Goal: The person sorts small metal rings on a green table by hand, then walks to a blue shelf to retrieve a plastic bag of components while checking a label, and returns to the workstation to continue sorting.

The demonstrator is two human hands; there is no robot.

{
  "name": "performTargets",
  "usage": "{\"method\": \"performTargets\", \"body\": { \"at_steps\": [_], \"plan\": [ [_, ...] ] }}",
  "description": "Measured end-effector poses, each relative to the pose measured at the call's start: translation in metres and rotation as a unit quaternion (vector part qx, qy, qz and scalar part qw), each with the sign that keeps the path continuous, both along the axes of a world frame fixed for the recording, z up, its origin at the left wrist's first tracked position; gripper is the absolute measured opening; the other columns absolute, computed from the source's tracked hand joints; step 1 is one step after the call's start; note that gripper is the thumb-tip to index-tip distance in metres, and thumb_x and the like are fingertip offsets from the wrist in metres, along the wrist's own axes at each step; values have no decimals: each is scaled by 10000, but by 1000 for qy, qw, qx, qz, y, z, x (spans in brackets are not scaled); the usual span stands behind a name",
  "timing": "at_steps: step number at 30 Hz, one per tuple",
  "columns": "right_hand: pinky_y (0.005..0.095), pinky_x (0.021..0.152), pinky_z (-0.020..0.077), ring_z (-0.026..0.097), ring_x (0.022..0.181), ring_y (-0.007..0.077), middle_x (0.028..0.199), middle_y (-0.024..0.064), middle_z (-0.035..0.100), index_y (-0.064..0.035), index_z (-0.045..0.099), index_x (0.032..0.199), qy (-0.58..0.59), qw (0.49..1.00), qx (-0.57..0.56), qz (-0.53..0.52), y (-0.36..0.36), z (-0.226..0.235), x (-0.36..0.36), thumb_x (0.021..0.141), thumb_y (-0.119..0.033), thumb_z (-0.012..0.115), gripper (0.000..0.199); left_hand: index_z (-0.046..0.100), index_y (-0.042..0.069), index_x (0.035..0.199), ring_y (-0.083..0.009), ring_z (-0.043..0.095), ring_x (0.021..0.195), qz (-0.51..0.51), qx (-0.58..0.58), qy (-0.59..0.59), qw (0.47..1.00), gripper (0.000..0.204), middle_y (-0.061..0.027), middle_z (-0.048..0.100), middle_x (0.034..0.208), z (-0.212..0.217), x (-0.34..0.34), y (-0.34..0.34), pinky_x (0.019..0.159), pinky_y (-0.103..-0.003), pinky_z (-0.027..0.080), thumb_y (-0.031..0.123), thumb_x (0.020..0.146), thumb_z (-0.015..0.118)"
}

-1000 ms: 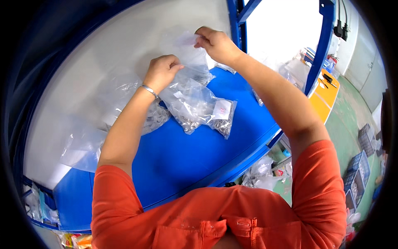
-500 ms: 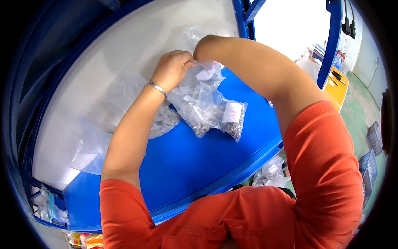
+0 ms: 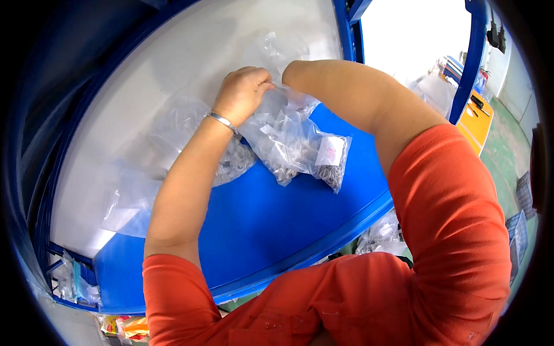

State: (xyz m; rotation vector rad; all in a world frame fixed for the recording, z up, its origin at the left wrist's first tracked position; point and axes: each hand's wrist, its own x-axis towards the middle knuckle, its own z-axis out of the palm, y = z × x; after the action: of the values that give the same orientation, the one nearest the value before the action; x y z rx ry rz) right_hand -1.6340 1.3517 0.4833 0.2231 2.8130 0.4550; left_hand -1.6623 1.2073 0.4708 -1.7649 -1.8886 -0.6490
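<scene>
Beyond and left of the labelled bag [image 3: 331, 167], our left hand [image 3: 244, 91] has its grip pinched on a clear bag [image 3: 270, 105]; our right grip is hidden, so we cannot tell. A hard tug might tear the film.

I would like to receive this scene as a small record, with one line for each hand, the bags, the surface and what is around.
Left hand: closed, pinching the edge of a clear bag
Right hand: not visible; only the right arm shows
Labelled bag: clear, with a white label and small metal parts inside
Surface: blue table
Worn: silver bracelet on the left wrist, orange-red shirt
Around: yellow table at far right
</scene>
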Motion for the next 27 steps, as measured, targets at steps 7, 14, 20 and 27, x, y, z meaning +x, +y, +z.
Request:
{"method": "performTargets", "body": {
  "at_steps": [7,14,20,27],
  "plan": [
    [432,783,517,675,887,290,979,136,715,-105,747,980,-17,1000,-4,-1,3,-4,-3,739,-316,667,330,668,31,822,-276,639,738,44,44,-4,998,75,-109,664,790,-6,-12,-8,691,-345,506,102,803,686],
    [431,786,515,673,885,289,979,138,715,-102,742,988,-27,1000,-11,-5,20,-6,-4,750,-352,667,352,658,18,959,-277,645,869,46,244,-116,962,210,-145,669,961,-47,-4,-12,779,-346,516,204,861,673],
    [430,789,513,671,883,288,978,139,714,-100,737,994,-54,998,-11,8,35,-8,1,760,-382,667,374,652,63,1073,-293,628,940,16,-101,-66,993,380,-111,648,1004,-122,16,-44,831,-421,479,366,844,683],
    [429,793,511,669,881,286,977,141,714,-97,732,1002,-103,994,27,12,39,-22,9,771,-418,666,401,664,81,1031,-288,621,906,46,-68,-23,996,338,-83,656,939,-132,37,-51,834,-435,453,333,812,714]
  ]
}}
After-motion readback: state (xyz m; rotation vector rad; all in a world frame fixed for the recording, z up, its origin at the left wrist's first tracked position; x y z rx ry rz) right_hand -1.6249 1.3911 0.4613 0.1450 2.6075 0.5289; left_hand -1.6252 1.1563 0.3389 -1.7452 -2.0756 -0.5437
